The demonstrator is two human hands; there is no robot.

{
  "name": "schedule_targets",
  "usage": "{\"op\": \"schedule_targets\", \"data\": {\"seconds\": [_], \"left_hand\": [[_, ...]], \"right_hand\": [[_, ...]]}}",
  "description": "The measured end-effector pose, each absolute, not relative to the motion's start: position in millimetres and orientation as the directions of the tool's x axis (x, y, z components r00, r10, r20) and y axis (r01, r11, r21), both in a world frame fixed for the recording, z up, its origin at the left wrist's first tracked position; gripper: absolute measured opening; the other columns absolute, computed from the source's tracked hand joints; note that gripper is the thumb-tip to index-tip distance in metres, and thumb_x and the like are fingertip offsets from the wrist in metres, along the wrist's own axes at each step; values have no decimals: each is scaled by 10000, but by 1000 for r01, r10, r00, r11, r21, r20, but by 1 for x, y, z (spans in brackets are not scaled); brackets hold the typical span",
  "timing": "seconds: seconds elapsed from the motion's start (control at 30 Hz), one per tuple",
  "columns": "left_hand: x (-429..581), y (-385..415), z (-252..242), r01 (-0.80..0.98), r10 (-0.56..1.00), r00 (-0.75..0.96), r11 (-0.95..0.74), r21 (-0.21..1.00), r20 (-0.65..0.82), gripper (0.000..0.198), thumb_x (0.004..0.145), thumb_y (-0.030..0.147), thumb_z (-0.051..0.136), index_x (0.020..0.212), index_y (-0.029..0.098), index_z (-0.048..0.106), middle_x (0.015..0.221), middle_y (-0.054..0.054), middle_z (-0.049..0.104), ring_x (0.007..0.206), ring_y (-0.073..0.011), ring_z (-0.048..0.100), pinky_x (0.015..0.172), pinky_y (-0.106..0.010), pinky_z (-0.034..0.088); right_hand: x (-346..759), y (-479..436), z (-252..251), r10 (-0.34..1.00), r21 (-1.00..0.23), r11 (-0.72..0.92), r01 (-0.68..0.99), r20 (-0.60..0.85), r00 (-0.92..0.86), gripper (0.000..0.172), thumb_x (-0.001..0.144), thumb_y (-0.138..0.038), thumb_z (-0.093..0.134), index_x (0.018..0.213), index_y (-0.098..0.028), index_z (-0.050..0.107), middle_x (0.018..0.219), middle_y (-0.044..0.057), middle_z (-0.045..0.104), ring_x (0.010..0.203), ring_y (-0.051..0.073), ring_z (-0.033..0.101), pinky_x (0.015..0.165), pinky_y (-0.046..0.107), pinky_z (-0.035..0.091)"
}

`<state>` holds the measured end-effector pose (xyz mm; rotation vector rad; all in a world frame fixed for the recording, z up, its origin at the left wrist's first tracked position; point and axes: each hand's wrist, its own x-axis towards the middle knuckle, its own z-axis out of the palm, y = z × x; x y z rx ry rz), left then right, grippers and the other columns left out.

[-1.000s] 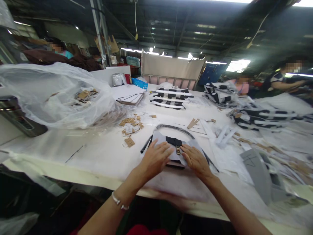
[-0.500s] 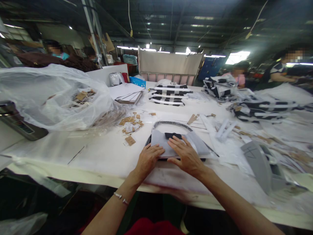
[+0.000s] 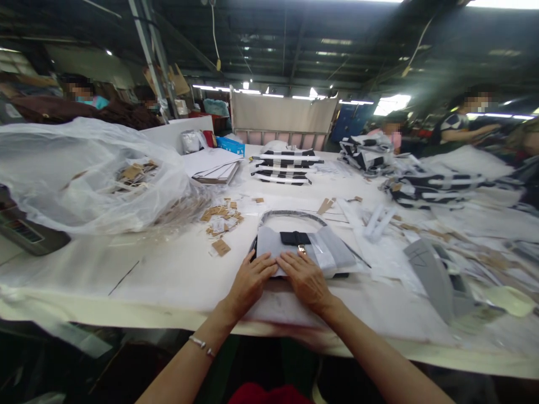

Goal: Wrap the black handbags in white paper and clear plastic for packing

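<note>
A handbag (image 3: 269, 247) lies flat in front of me, its front covered by pale wrapping paper. Its wrapped handle (image 3: 295, 214) arches away from me. A black flap (image 3: 295, 238) with a gold-coloured clasp (image 3: 301, 248) shows at the middle of the bag. My left hand (image 3: 254, 278) rests on the bag's near left corner, fingers stretched out. Close beside it, my right hand (image 3: 305, 279) lies flat on the near edge, just below the clasp, with its fingers extended. The fingertips of both hands almost meet on the paper.
Brown tags (image 3: 221, 216) lie loose left of the bag, by a large clear plastic bag (image 3: 96, 185). Wrapped bags (image 3: 288, 165) are stacked farther back; more wrapped bags (image 3: 433, 188) lie at right. A grey template (image 3: 429, 278) is near the right. Co-workers stand beyond the table.
My right hand has slid down and left from the flap, uncovering the flap and clasp. My left hand stays at the bag's near left corner. The view has shifted slightly.
</note>
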<state>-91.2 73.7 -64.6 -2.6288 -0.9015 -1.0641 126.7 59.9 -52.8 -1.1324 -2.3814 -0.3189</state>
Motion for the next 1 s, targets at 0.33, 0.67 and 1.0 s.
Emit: {"op": "schedule_targets", "data": {"seconds": [0.33, 0.67, 1.0], "left_hand": [[-62, 53, -49, 611, 302, 612, -767, -194, 731, 434, 950, 96, 378, 1370, 118, 485, 1297, -110, 625, 1202, -201, 583, 1112, -369, 374], [-61, 72, -48, 672, 312, 564, -711, -207, 764, 468, 1020, 320, 342, 1458, 157, 371, 1137, -100, 703, 908, -216, 703, 806, -314, 549], [-46, 90, -77, 682, 342, 588, -696, -222, 733, 644, 1019, 469, 249, 1550, 136, 105, 1323, -156, 597, 1094, -264, 634, 978, -407, 446]], "right_hand": [[125, 67, -55, 673, -25, 633, 773, 512, -534, 354, 924, -170, 507, 1265, -159, 599, 1316, 110, 629, 1221, 233, 564, 1084, 446, 408], [122, 73, -60, 661, 5, 621, 784, 535, -527, 313, 980, -302, 460, 1236, -157, 566, 1293, 91, 639, 1206, 216, 554, 1091, 415, 384], [126, 78, -61, 645, -27, 660, 750, 533, -548, 410, 880, -362, 584, 1199, -107, 554, 1238, 141, 651, 1168, 242, 566, 1110, 416, 357]]}}
